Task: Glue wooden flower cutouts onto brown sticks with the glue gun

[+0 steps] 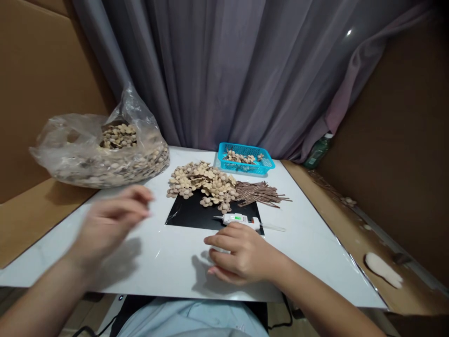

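My left hand is raised over the left part of the white table, smeared by motion; whether it holds anything is unclear. Fingers loosely curved and apart, my right hand is just in front of a white glue gun with a lit green display. The gun's nozzle points left, and a clear glue stick sticks out at its right end. Beneath the gun is a black sheet. Behind it lies a heap of beige flower-shaped pieces, beside a bundle of thin brown sticks.
A clear plastic bag full of similar pieces stands back left. At the back, a blue basket contains pieces and sticks. Cardboard walls flank the white table. A green bottle and a white insole-shaped item are at right.
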Available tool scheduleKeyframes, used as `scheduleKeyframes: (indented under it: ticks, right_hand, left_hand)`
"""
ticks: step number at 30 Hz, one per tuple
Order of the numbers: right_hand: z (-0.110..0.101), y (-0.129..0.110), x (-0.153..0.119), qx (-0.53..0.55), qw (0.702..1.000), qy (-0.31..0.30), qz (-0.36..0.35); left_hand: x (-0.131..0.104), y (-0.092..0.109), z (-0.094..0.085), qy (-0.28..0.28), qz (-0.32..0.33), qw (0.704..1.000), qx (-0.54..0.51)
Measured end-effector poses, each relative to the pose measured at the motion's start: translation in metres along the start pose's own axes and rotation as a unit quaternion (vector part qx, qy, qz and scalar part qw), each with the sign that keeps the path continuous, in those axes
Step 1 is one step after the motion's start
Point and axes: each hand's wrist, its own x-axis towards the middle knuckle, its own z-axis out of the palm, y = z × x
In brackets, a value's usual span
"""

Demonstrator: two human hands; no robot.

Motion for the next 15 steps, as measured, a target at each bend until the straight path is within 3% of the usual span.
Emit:
scheduleKeyframes:
  ticks: [3, 5, 7, 9, 11, 15]
  right_hand:
    - [0.004, 0.000, 0.003, -0.027, 0.999, -0.028, 0.019]
    - [0.007, 0.000, 0.004, -0.031, 0.999, -0.031, 0.026]
    - [0.010, 0.000, 0.002, -0.028, 0.998, -0.038, 0.030]
    - [0.011, 0.000, 0.000, -0.031, 0.998, -0.047, 0.038]
    - [0.012, -0.001, -0.001, -0.032, 0.997, -0.046, 0.045]
    - [0.006, -0.001, -0.001, -0.021, 0.998, -0.046, 0.045]
  left_hand:
    - [0.016, 0.000, 0.060, -0.188, 0.053, 0.979, 0.049]
    - [0.018, 0.002, 0.088, -0.227, 0.104, 0.967, 0.043]
    - [0.016, 0.003, 0.104, -0.227, 0.147, 0.962, 0.040]
    - [0.013, 0.002, 0.108, -0.215, 0.180, 0.959, 0.034]
    - [0.010, -0.001, 0.104, -0.206, 0.159, 0.965, 0.016]
    - [0.013, -0.017, 0.088, -0.165, -0.028, 0.981, -0.099]
